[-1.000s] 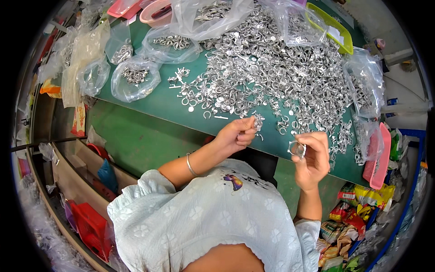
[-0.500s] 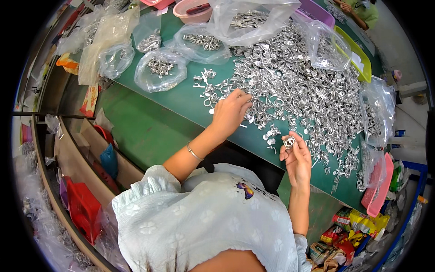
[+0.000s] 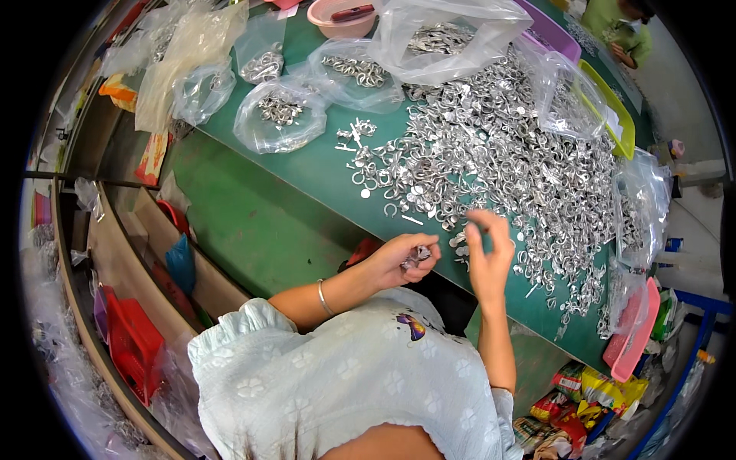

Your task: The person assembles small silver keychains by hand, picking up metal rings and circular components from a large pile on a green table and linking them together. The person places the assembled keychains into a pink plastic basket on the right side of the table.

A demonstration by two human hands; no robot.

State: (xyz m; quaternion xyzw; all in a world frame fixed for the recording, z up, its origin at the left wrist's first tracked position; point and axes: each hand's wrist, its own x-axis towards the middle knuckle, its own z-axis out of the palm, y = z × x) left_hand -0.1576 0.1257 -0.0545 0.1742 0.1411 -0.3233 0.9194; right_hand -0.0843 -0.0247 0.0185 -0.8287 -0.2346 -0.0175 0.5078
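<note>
Seen from the head view, the left hand [image 3: 399, 261] cups several small metal rings [image 3: 418, 255] at the green tabletop [image 3: 307, 176] edge; the right hand [image 3: 487, 257] pinches at the heap [image 3: 521, 161]. Light, stiff and slippery, they likely suit fingertip rim grips.

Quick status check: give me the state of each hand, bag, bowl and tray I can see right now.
left hand: curled around a few small metal parts
right hand: raised over the pile edge, fingertips pinched
metal parts pile: loose, spread over the green table
large clear bag: open, partly filled
small clear bag: open, holding a few parts
pink bowl: upright
yellow-green tray: flat on the table
</note>
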